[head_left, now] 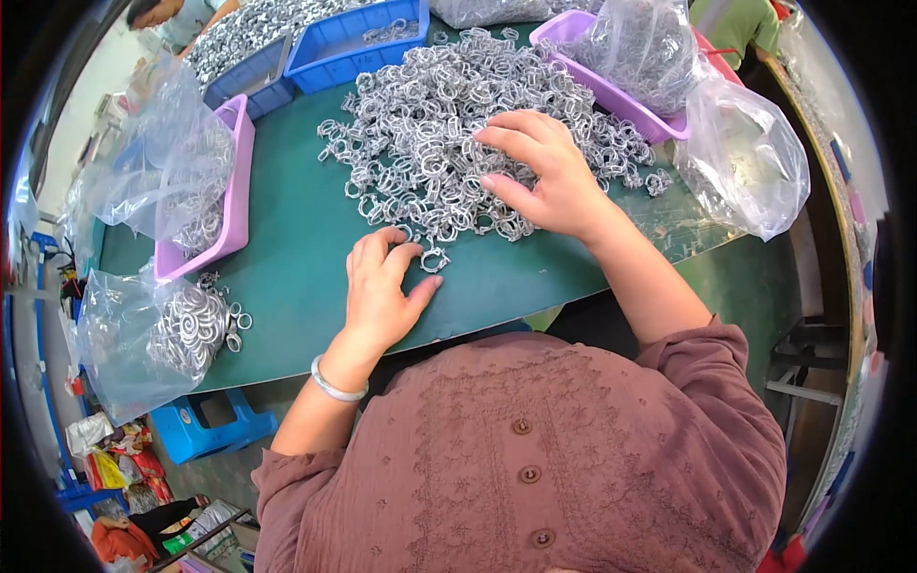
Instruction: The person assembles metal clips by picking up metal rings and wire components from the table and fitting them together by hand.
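A heap of silver ring-shaped metal clamps (pixel 420 134) covers the middle of the green table (pixel 296 220). My right hand (pixel 549 177) reaches over the heap's right side, its thumb and fingers apart and touching the clamps at its surface. Close to the table's near edge rests my left hand (pixel 380 291), fingers bent and thumb spread away from them. One loose clamp (pixel 435 259) lies between its thumb and index fingertip, and another clamp (pixel 406 232) is at its fingertips. Neither hand visibly grips a clamp.
Left of the heap stands a purple tray (pixel 241 181) with bagged clamps. A plastic bag of spiral-packed rings (pixel 191 329) lies nearer. Blue bins (pixel 358 53) line the back. Another purple tray (pixel 611 100) and a clear bag (pixel 745 158) are at right. Two people work beyond.
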The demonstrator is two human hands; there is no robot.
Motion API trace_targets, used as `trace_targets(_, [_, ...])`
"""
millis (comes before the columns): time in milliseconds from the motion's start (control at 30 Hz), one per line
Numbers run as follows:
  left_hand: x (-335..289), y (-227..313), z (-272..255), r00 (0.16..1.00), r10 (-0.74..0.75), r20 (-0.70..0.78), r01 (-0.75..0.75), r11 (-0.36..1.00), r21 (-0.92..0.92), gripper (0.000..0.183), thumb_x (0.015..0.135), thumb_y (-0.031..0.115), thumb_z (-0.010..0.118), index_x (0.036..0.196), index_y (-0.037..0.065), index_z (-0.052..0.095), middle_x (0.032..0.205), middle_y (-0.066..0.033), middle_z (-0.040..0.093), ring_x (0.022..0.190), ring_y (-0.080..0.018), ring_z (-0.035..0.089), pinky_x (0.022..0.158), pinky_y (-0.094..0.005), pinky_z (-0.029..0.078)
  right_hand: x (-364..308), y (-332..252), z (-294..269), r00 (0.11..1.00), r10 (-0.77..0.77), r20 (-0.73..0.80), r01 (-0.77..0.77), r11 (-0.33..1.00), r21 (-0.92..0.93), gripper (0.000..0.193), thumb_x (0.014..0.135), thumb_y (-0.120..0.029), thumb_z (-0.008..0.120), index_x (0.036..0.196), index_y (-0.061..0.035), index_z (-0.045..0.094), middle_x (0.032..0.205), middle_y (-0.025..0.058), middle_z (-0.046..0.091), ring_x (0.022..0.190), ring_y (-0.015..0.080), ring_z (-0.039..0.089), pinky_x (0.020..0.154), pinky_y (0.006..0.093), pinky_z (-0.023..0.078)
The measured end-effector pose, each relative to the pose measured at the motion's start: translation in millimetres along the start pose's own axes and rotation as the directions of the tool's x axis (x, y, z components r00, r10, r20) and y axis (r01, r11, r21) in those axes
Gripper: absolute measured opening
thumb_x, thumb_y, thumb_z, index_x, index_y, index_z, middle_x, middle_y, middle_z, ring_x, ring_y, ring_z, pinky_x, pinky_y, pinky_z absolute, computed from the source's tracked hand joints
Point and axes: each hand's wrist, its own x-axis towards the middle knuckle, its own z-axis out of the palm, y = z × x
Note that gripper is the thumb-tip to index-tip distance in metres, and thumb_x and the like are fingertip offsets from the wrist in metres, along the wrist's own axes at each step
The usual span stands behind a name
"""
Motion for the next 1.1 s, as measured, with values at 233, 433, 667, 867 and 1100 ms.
trace_targets(233, [3,2,4,1.000,0.017,-0.002,-0.017,0.999,-0.035,0.029,0.057,0.008,0.074,0.082,0.005,0.059,0.097,-0.0103,0.051,0.093,-0.0283,0.048,0.080,-0.0364,0.040,-15,-12,-7,0.998,0.013,-0.057,-0.020,0.993,-0.120,0.032,0.070,-0.012,0.066,0.100,-0.0059,0.059,0.106,0.0110,0.055,0.097,0.0300,0.050,0.084,0.0383,0.038])
trace_targets(433, [0,4,10,0.959,-0.275,0.064,0.274,0.846,-0.457,0.019,0.069,0.003,0.070,0.073,0.004,0.052,0.076,-0.0032,0.053,0.063,-0.0139,0.051,0.055,-0.0240,0.041,-34,-47,-4,0.989,0.133,-0.069,-0.112,0.961,0.252,0.020,0.070,-0.003,0.065,0.089,-0.0039,0.060,0.080,0.0092,0.059,0.070,0.0239,0.057,0.063,0.0323,0.047])
trace_targets(667, [9,31,9,0.801,-0.421,0.425,0.372,-0.207,-0.905,0.007,0.083,0.005,0.059,0.084,0.005,0.052,0.087,-0.0048,0.058,0.074,-0.0145,0.060,0.066,-0.0244,0.050,-65,-66,19,0.790,0.510,0.340,-0.598,0.522,0.608,0.020,0.079,-0.007,0.063,0.097,0.0004,0.056,0.080,0.0041,0.059,0.069,0.0058,0.054,0.059,0.0204,0.046])
trace_targets(867, [8,37,18,0.844,-0.309,0.439,0.370,-0.256,-0.893,0.003,0.083,0.003,0.058,0.084,0.003,0.054,0.092,-0.0068,0.059,0.081,-0.0154,0.060,0.073,-0.0283,0.052,-60,-66,25,0.767,0.522,0.373,-0.577,0.307,0.757,0.026,0.081,-0.011,0.062,0.102,0.0030,0.055,0.092,0.0066,0.060,0.079,0.0084,0.057,0.066,0.0216,0.047])
trace_targets(1100, [8,34,18,0.847,-0.269,0.458,0.455,-0.079,-0.887,0.006,0.083,0.002,0.056,0.089,0.001,0.057,0.092,-0.0067,0.060,0.079,-0.0142,0.059,0.070,-0.0265,0.051,-66,-62,29,0.731,0.546,0.410,-0.547,0.110,0.830,0.027,0.082,-0.008,0.061,0.105,0.0038,0.054,0.091,0.0064,0.059,0.080,0.0092,0.057,0.068,0.0219,0.048])
